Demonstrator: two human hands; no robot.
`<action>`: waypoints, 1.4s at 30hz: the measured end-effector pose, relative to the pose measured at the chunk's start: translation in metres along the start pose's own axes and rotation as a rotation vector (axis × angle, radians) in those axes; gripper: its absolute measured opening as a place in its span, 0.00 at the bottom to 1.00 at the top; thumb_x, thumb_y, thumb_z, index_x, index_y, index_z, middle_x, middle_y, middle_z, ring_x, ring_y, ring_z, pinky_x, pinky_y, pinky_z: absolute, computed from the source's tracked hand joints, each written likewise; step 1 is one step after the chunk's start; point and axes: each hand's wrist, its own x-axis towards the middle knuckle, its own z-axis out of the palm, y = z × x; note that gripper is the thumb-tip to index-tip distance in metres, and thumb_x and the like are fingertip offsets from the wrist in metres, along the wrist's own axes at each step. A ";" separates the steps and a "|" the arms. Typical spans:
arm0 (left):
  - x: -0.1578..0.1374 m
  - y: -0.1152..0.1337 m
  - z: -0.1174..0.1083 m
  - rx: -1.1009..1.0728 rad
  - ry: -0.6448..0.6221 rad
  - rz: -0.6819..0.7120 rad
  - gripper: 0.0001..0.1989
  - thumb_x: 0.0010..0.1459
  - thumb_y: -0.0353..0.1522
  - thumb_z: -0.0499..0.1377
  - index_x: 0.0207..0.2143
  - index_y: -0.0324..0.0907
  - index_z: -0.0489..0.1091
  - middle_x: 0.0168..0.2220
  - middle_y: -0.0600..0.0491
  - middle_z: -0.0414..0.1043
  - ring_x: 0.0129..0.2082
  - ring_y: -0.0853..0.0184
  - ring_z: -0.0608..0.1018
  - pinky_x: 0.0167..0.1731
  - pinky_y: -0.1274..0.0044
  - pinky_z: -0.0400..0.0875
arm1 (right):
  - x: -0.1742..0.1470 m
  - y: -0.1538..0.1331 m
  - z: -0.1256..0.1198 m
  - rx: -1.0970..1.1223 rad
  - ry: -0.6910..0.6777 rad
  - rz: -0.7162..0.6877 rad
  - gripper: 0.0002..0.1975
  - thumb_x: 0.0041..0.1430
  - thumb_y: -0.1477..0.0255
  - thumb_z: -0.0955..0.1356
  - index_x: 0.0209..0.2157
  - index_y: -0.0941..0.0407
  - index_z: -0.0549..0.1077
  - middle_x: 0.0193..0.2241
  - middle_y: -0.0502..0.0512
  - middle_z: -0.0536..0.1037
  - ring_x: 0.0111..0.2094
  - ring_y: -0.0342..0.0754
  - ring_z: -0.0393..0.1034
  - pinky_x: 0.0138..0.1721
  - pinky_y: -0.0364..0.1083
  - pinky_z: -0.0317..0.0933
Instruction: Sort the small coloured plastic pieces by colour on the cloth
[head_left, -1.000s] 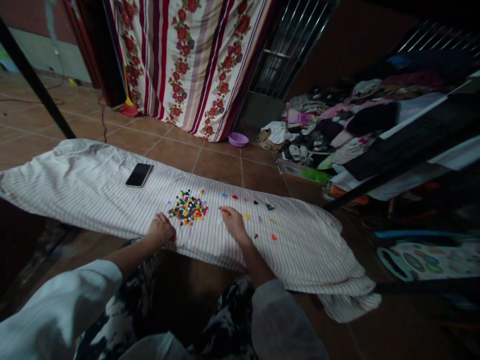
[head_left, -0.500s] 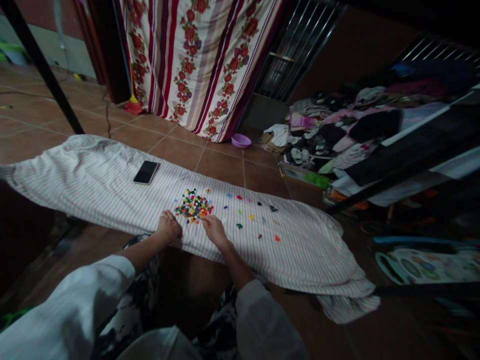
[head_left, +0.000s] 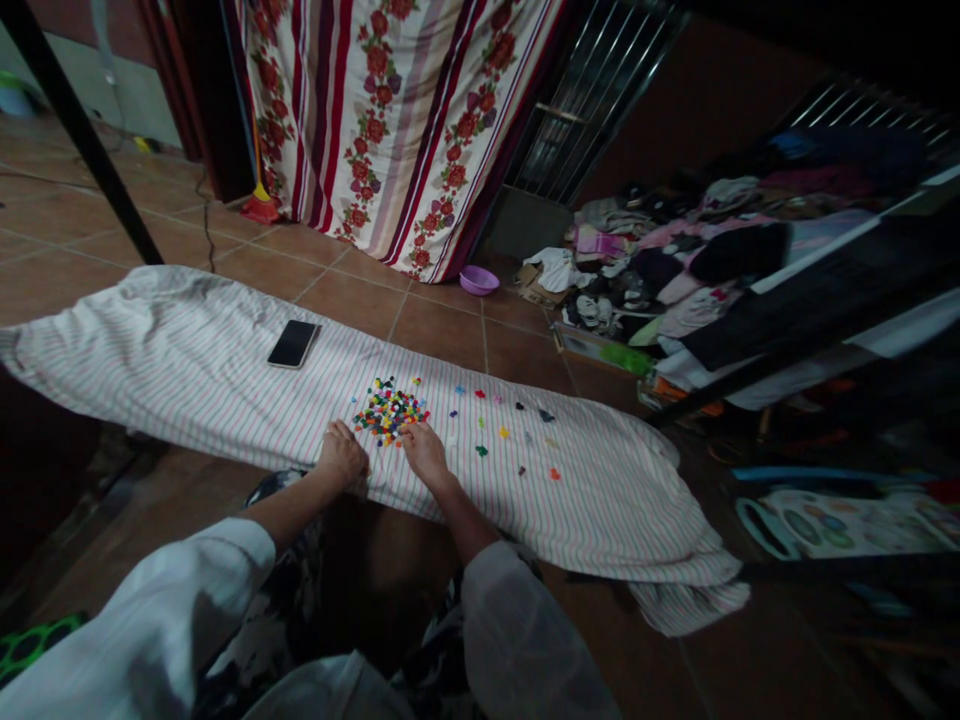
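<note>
A mixed pile of small coloured beads lies on the striped cloth. At the pile's lower right edge is my right hand, its fingertips pressed together; whatever they may hold is too small to make out. My left hand rests on the cloth at the lower left of the pile, fingers curled in, and their inner side is hidden. To the right of the pile, small groups sorted by colour lie spaced apart, among them green beads, yellow beads and orange beads.
A phone lies on the cloth to the left of the pile. Beyond the cloth's far edge, a purple basin and a red broom stand on the tiled floor near a flowered curtain. Heaped clothes fill the right side.
The view has shifted slightly. My right hand's fingertips have moved a little toward the pile's edge. My left hand stays in nearly the same place on the cloth.
</note>
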 end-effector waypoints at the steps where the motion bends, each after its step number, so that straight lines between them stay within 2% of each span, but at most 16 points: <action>1: 0.000 0.000 0.000 0.001 0.002 0.001 0.31 0.58 0.43 0.56 0.55 0.26 0.68 0.61 0.20 0.54 0.60 0.37 0.63 0.47 0.64 0.63 | 0.001 -0.002 -0.001 -0.009 -0.008 0.016 0.13 0.63 0.72 0.62 0.45 0.53 0.75 0.44 0.54 0.74 0.45 0.46 0.69 0.47 0.43 0.60; 5: 0.000 0.000 0.000 0.007 0.002 0.007 0.31 0.58 0.44 0.56 0.55 0.28 0.68 0.62 0.21 0.53 0.60 0.37 0.63 0.47 0.63 0.63 | 0.005 -0.007 -0.004 -0.043 -0.037 0.055 0.12 0.63 0.73 0.63 0.45 0.52 0.75 0.46 0.53 0.74 0.45 0.45 0.69 0.46 0.42 0.59; 12: 0.001 -0.001 -0.001 0.013 -0.011 0.016 0.32 0.59 0.43 0.55 0.57 0.25 0.66 0.62 0.19 0.51 0.61 0.37 0.62 0.48 0.64 0.62 | 0.008 -0.014 -0.010 -0.094 -0.059 0.085 0.11 0.63 0.72 0.63 0.43 0.52 0.75 0.46 0.53 0.74 0.44 0.44 0.69 0.44 0.42 0.59; 23: 0.003 -0.001 0.002 -0.014 0.001 0.016 0.32 0.58 0.43 0.56 0.56 0.26 0.67 0.62 0.20 0.53 0.61 0.36 0.62 0.49 0.61 0.62 | 0.011 -0.021 -0.013 -0.177 -0.084 0.067 0.11 0.64 0.71 0.62 0.40 0.52 0.77 0.42 0.56 0.75 0.43 0.48 0.70 0.43 0.44 0.60; 27: 0.004 -0.001 0.003 -0.020 0.006 0.023 0.32 0.58 0.42 0.55 0.56 0.24 0.66 0.61 0.18 0.52 0.60 0.34 0.61 0.49 0.60 0.62 | 0.012 -0.018 -0.012 -0.166 -0.096 0.046 0.11 0.63 0.72 0.63 0.42 0.53 0.76 0.42 0.58 0.75 0.43 0.49 0.70 0.43 0.45 0.60; 33: 0.002 -0.001 0.001 -0.012 0.009 0.015 0.31 0.59 0.42 0.55 0.56 0.26 0.67 0.62 0.20 0.53 0.60 0.36 0.62 0.49 0.61 0.61 | 0.010 -0.018 -0.012 -0.146 -0.082 0.052 0.11 0.63 0.73 0.62 0.41 0.53 0.75 0.43 0.55 0.74 0.44 0.47 0.69 0.44 0.44 0.59; 37: 0.002 -0.001 0.000 -0.009 0.009 0.012 0.32 0.59 0.42 0.55 0.56 0.23 0.66 0.61 0.18 0.53 0.60 0.37 0.63 0.50 0.63 0.61 | 0.006 -0.018 -0.012 -0.119 -0.051 0.018 0.10 0.63 0.73 0.62 0.40 0.53 0.75 0.43 0.54 0.74 0.43 0.45 0.69 0.44 0.43 0.59; 42: 0.002 -0.001 0.000 -0.007 0.015 0.010 0.31 0.58 0.42 0.56 0.55 0.26 0.68 0.61 0.20 0.54 0.59 0.37 0.64 0.48 0.63 0.62 | 0.010 -0.018 -0.014 -0.100 -0.082 0.053 0.10 0.62 0.73 0.63 0.39 0.53 0.76 0.42 0.55 0.75 0.43 0.47 0.70 0.43 0.44 0.60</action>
